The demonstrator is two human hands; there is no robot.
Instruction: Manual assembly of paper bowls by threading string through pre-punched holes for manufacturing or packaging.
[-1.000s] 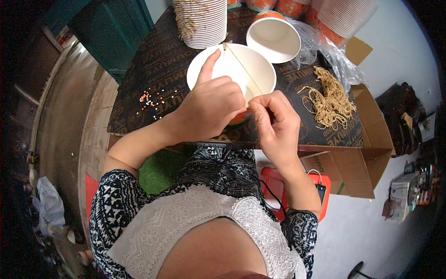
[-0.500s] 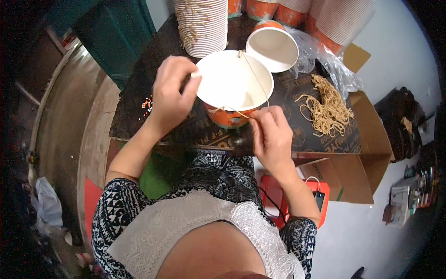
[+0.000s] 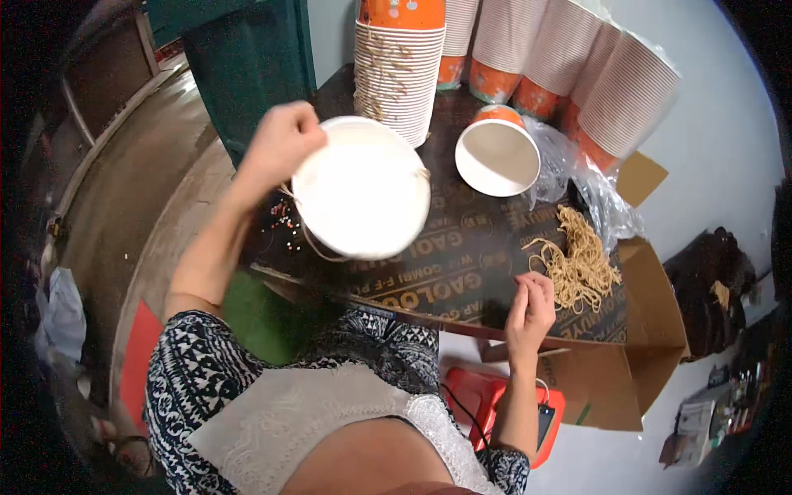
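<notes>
My left hand (image 3: 285, 144), slightly blurred, grips the upper left rim of a large paper cup (image 3: 363, 198). The cup is tilted so that its bright white inside faces me. A thin string handle (image 3: 318, 247) loops below its lower left rim, with knots at both sides. My right hand (image 3: 532, 313) is beside a tangled heap of tan string (image 3: 582, 276) on the table's right. Its thumb and fingers are drawn together; anything between them is too small to make out.
A tall stack of cups (image 3: 396, 82) with string knots stands behind. More stacked cups (image 3: 561, 66) line the wall. One loose cup (image 3: 497, 157) lies on its side near clear plastic (image 3: 569, 161). Small beads (image 3: 285, 221) lie at left on the dark table (image 3: 445, 272). Right is a cardboard box (image 3: 652, 330).
My left hand has lifted and tilted the cup toward the left. My right hand has let go of the cup's string and moved right, to the string heap. The view has shifted.
</notes>
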